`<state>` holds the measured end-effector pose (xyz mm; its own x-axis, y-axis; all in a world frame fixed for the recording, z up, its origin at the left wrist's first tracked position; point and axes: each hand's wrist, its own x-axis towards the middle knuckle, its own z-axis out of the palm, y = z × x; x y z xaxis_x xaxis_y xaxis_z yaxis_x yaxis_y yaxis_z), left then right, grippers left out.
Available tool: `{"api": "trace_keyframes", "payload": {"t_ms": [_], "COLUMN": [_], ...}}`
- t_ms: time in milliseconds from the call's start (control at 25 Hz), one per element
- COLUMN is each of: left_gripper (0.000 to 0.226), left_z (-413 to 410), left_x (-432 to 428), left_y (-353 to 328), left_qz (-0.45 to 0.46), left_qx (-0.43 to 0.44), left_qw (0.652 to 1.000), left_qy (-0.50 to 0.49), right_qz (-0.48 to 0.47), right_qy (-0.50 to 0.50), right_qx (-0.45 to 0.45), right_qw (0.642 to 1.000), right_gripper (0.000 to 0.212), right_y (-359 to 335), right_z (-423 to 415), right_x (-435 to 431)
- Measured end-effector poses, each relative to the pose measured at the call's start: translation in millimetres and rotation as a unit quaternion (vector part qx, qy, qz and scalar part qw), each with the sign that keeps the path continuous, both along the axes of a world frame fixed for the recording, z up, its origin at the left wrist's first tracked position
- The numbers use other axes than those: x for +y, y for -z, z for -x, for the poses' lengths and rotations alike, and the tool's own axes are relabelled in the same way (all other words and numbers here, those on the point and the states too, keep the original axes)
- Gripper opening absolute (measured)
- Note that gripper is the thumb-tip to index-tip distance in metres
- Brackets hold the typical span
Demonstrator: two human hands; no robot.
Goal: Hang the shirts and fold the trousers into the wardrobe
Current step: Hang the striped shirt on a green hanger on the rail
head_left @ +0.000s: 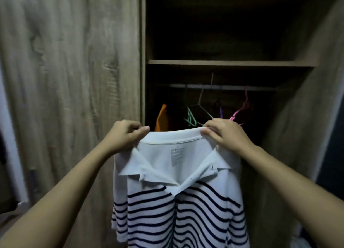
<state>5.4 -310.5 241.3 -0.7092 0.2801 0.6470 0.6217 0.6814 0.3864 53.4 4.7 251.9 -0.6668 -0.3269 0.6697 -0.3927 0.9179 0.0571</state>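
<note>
A white polo shirt (178,192) with dark navy stripes hangs in front of me, collar up and open toward me. My left hand (124,136) pinches the left end of the collar band. My right hand (225,136) pinches the right end. Both hold the shirt up before the open wardrobe (230,62). Behind the shirt a metal rail (223,87) carries a white wire hanger (202,102), a green hanger (190,118), a pink hanger (242,110) and a purple one (221,112). The shirt's lower part runs out of frame.
An orange garment (161,118) hangs at the rail's left end. A wooden shelf crosses the wardrobe above the rail, dark inside. The closed wooden door (70,80) stands to the left and the opened door panel (316,99) to the right.
</note>
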Motion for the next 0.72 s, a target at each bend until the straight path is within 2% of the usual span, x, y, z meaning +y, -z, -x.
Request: {"api": "trace_keyframes", "payload": {"t_ms": [160, 320, 400, 520, 720], "left_gripper": [0.050, 0.049, 0.047, 0.044, 0.055], "left_z": [58, 107, 130, 176, 237], "left_x": [46, 125, 164, 211, 258], "left_y": [25, 32, 20, 4, -2], "left_qz": [-0.017, -0.012, -0.073, -0.186, -0.292], "left_qx": [-0.111, -0.144, -0.130, -0.158, -0.198], "left_qw": [0.992, 0.989, 0.989, 0.968, 0.930], "left_qy": [0.051, 0.006, -0.022, -0.052, -0.105], "right_qz": [0.025, -0.043, -0.065, -0.076, -0.069], "right_qy": [-0.011, 0.013, 0.003, -0.013, -0.019], "right_qx": [0.003, -0.022, -0.031, -0.036, -0.057], "right_qw": [1.000, 0.999, 0.997, 0.996, 0.996], "right_gripper": [0.050, 0.032, 0.030, 0.029, 0.029], "right_y": [-11, -17, -12, -3, 11], "right_z": [15, 46, 60, 76, 89], "right_x": [27, 30, 32, 45, 77]}}
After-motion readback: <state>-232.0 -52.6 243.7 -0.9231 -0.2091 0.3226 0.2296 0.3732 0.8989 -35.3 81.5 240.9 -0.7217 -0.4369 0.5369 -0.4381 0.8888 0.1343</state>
